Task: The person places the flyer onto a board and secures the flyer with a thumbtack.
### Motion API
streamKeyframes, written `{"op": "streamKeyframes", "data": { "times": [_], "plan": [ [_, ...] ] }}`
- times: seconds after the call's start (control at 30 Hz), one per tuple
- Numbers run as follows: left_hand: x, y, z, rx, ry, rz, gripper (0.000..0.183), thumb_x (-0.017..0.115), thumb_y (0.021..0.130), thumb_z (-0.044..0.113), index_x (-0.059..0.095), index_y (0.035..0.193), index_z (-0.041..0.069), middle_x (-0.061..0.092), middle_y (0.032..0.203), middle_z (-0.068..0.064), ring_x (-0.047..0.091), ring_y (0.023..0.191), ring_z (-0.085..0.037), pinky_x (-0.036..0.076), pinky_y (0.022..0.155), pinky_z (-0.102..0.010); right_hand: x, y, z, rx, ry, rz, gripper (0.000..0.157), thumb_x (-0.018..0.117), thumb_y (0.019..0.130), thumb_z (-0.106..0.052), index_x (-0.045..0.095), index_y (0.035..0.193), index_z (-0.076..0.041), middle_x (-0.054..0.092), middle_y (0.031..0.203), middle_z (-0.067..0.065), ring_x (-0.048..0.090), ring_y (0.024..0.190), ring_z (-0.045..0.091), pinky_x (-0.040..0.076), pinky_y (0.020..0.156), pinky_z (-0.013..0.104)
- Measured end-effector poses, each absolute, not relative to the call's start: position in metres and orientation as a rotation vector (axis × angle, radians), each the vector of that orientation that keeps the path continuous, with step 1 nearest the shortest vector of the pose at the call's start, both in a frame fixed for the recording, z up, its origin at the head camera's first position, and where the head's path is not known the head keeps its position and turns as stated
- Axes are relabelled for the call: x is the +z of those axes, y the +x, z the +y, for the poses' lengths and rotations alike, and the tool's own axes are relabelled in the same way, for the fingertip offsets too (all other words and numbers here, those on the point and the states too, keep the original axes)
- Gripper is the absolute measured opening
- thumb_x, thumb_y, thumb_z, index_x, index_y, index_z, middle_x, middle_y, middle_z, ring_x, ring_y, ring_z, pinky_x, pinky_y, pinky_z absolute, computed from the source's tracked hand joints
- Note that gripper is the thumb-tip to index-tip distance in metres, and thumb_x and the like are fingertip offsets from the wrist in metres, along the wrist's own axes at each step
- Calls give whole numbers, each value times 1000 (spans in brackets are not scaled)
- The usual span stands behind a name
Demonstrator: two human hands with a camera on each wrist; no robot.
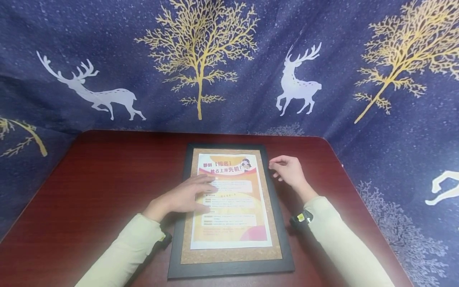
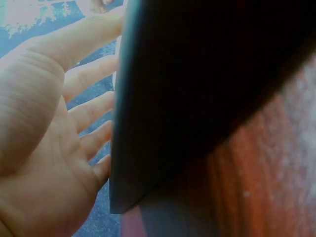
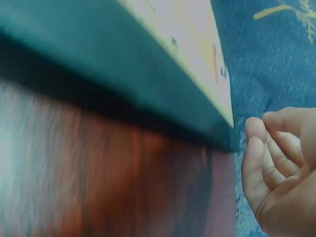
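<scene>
A poster [image 1: 229,223] with an orange and pink print lies on a cork board [image 1: 215,257], which has a dark frame [image 1: 229,270]. My left hand [image 1: 186,195] rests over the poster's left side with its fingers spread and fairly straight. In the left wrist view, the fingers of that hand [image 2: 89,108] reach past the frame's dark edge. Just off the frame's upper right side is my right hand [image 1: 288,171]. Its fingers curl in and the thumb meets the index fingertip, as the right wrist view of the hand [image 3: 281,173] shows; I see nothing between them.
The board lies on a reddish-brown wooden table [image 1: 107,175]. Behind the table hangs a dark blue cloth [image 1: 247,99] printed with white deer and golden trees. A strap with a small device [image 1: 301,218] is on the right wrist.
</scene>
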State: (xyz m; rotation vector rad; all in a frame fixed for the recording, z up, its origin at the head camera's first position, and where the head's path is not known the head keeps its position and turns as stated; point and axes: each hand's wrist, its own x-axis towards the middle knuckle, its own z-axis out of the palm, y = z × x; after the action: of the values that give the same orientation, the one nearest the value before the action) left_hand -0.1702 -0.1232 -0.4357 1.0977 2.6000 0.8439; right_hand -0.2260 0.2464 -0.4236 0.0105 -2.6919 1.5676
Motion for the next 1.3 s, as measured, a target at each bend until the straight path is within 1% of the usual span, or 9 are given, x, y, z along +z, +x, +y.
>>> {"op": "streamKeyframes", "data": {
  "times": [0.2, 0.3, 0.4, 0.53, 0.67, 0.77, 0.9, 1.03, 1.3],
  "plan": [
    [-437, -170, -124, 867, 1072, 2595, 61, 81, 82, 32, 63, 137, 13, 39, 157, -12, 24, 148, -40, 13, 120, -59, -420, -228, 223, 1700, 98, -2667, 26, 73, 90, -4, 70, 111, 10, 73, 91, 26, 69, 60, 19, 53, 45, 26],
    [-438, -170, -124, 872, 1070, 2595, 61, 81, 82, 33, 63, 137, 14, 39, 157, -11, 24, 148, -39, 13, 120, -59, -423, -230, 213, 1774, 130, -2648, 24, 73, 88, 1, 70, 110, 11, 71, 87, 30, 66, 60, 21, 52, 45, 25],
    [-439, -171, -124, 870, 1065, 2591, 62, 81, 82, 33, 62, 137, 15, 39, 158, -11, 24, 148, -38, 13, 120, -59, -424, -231, 203, 1815, 132, -2648, 23, 72, 88, 3, 70, 109, 10, 71, 84, 28, 63, 57, 19, 49, 44, 24],
    [-437, -171, -125, 867, 1066, 2585, 62, 81, 82, 34, 62, 137, 14, 39, 158, -13, 24, 148, -39, 14, 119, -59, -424, -231, 192, 1821, 124, -2662, 22, 73, 88, 0, 72, 109, 8, 74, 86, 21, 65, 57, 18, 47, 43, 24],
    [-437, -170, -125, 865, 1080, 2587, 61, 82, 82, 33, 63, 137, 13, 39, 157, -14, 26, 147, -40, 15, 119, -60, -424, -232, 182, 1898, 119, -2635, 23, 74, 89, -1, 72, 109, 8, 74, 90, 22, 68, 61, 19, 54, 49, 25],
    [-437, -169, -126, 871, 1086, 2585, 61, 81, 82, 32, 62, 137, 13, 39, 157, -14, 26, 147, -40, 15, 119, -60, -424, -233, 176, 1972, 109, -2605, 23, 72, 90, 0, 71, 110, 10, 73, 93, 24, 71, 65, 20, 60, 58, 31],
    [-436, -169, -126, 880, 1085, 2578, 61, 81, 82, 32, 62, 137, 13, 39, 157, -14, 26, 147, -40, 15, 119, -60, -426, -236, 170, 2031, 80, -2585, 24, 71, 90, 0, 71, 112, 10, 73, 96, 24, 72, 65, 20, 62, 63, 37],
    [-436, -169, -126, 874, 1087, 2577, 61, 81, 83, 33, 62, 138, 13, 38, 158, -13, 25, 148, -39, 14, 119, -60, -427, -240, 166, 2062, 56, -2576, 26, 71, 91, -2, 70, 114, 11, 73, 98, 25, 72, 66, 21, 62, 63, 37],
    [-438, -171, -126, 879, 1092, 2572, 62, 80, 83, 33, 62, 138, 13, 38, 158, -12, 25, 148, -38, 14, 120, -59, -426, -245, 160, 2070, 11, -2589, 26, 69, 93, -3, 70, 116, 9, 73, 101, 24, 73, 70, 22, 59, 55, 28]
  ]
}}
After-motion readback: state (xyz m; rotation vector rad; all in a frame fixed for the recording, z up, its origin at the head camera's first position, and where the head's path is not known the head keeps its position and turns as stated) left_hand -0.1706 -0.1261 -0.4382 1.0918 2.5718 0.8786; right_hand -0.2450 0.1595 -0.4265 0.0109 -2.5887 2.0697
